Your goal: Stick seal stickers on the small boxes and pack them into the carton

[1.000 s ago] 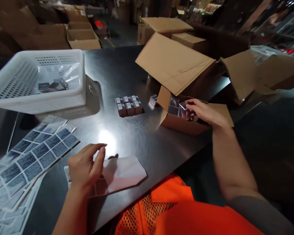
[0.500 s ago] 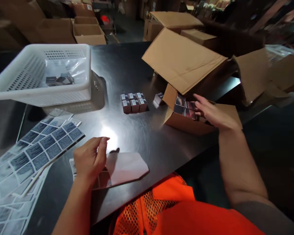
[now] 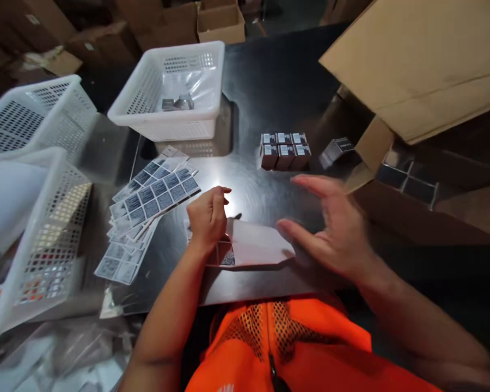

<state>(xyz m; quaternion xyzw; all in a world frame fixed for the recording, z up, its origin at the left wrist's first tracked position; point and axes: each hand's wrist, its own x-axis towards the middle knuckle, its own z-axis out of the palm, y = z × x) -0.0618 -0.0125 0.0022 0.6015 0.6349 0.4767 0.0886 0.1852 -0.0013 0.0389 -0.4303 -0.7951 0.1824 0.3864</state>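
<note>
**Desk:** White backing sheet [image 3: 257,247], partly peeled and folded open, lies flat on the dark, glossy metal table [image 3: 265,98] near its front edge, straight ahead of a worker in an orange mesh vest [image 3: 277,337]. Where are the hands?

**Caption:** The left hand [image 3: 208,218] rests on the left end of that sheet, fingers curled in and thumb meeting the fingertips; whether a label is pinched between them cannot be told. The right hand [image 3: 330,228] hovers empty, palm turned inward and fingers spread apart, just above the table to the right of the sheet, blurred.

**Desk:** What surrounds them?

**Caption:** A fanned stack of grey printed label sheets [image 3: 147,209] lies just left of the left hand. Farther back, six small dark boxes with white labels on top [image 3: 285,149] stand touching in two rows of three; one more small dark box [image 3: 337,151] lies tipped on its side just to their right.

**Desk:** And the cartons?

**Caption:** An open brown cardboard carton [image 3: 424,207] sits at the right, packed with shiny dark boxes [image 3: 408,177], under the large raised flap of a bigger cardboard box [image 3: 424,60]. A white perforated plastic basket [image 3: 175,98] at the table's rear holds a clear bag and a few dark boxes. Two more white mesh baskets [image 3: 32,179] crowd the left edge of the view.
</note>
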